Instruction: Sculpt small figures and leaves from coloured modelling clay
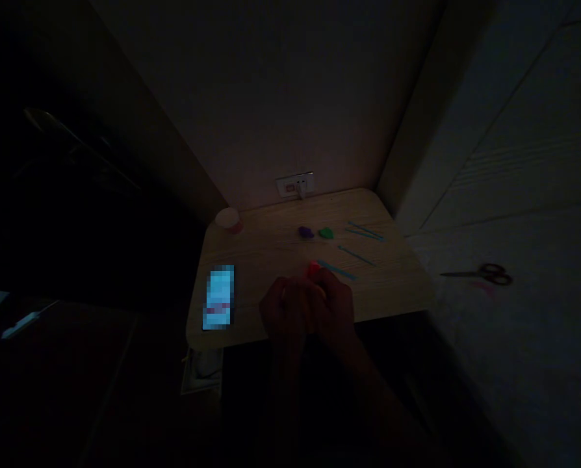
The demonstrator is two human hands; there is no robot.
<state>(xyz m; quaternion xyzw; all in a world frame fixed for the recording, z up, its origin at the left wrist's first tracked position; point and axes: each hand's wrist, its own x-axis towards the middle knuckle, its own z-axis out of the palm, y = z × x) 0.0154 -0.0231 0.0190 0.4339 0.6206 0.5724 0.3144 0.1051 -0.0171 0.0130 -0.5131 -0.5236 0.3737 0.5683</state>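
Observation:
Over the front edge of the small wooden table (266, 260), my left hand (286, 311) and my right hand (333, 303) are pressed together with their fingers curled. A bright red lump of modelling clay (313, 268) pokes out beyond the fingers of my right hand. Both hands appear closed around it, though most of it is hidden and the light is very dim. A flat blue stick (338, 270) lies just past my right hand. Farther back sit a purple clay lump (305, 232) and a green clay lump (326, 233).
More thin blue sticks (365, 231) lie at the table's right. A lit phone (219, 297) rests at the left, and a paper cup (229, 220) stands at the back left corner. Scissors (483, 274) lie on a pale surface to the right. A wall socket (294, 185) is behind.

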